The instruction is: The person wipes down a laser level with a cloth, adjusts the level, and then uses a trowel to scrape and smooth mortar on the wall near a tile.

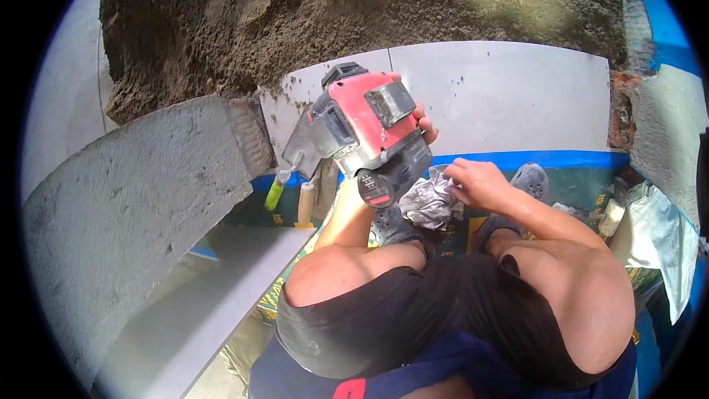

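Note:
My left hand holds up a dusty red-and-black device, which looks like a laser level, tilted in front of me; its fingertips curl round the far side and the rest is hidden behind it. My right hand pinches a crumpled pale cloth just below and right of the device. Below the device's left side are a tool with a yellow-green handle and one with a wooden handle.
Rough mortar lies beyond a pale tile strip. Concrete ledges flank me, with a long board at lower left. A white bag and a pale-handled tool are at right. My shoes stand on green sheeting.

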`<state>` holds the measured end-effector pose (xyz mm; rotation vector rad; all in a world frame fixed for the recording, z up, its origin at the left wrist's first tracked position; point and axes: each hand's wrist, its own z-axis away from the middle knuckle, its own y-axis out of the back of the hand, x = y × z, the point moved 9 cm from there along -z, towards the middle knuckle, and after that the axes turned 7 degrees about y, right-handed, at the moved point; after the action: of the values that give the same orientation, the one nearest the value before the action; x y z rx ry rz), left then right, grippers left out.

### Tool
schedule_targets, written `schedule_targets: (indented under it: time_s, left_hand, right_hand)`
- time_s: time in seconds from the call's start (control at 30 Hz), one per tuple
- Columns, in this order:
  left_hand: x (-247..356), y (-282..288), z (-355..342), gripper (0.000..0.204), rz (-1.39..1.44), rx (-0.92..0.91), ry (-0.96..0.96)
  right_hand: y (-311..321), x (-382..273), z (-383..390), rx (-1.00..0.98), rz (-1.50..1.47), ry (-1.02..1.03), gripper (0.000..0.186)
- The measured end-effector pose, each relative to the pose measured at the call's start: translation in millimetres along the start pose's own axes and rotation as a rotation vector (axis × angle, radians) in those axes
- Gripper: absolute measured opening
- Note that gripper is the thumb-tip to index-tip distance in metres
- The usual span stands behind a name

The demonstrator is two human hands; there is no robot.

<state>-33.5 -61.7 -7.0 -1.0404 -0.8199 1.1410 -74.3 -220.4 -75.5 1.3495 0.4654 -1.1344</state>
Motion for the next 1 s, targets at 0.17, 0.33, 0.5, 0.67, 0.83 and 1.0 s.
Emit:
schedule_targets:
  time_s: [0.17,0.33,0.5,0.67,0.83,1.0]
  left_hand:
    - [2,10,7,0.056,0.032,0.018,-0.013]
    - [0,23,27,0.067,-0.003,0.112,0.005]
    - [-20,49,15,0.084,-0.196,-0.041,0.165]
    - [-15,106,22,0.095,-0.346,0.318,0.164]
    - [-35,114,14,0.081,-0.509,0.216,0.320]
    - [-59,132,6,0.088,-0.439,0.372,0.402]
  right_hand:
    - [-37,2,6,-0.226,0.027,-0.049,0.021]
    - [59,-23,9,-0.033,-0.270,0.022,0.023]
    - [138,-49,27,0.082,-0.316,0.002,0.026]
    - [174,-40,44,0.279,-0.328,-0.077,0.027]
    - [238,1,137,0.816,-0.660,-0.195,0.026]
    - [205,21,138,0.257,-0.632,-0.614,0.028]
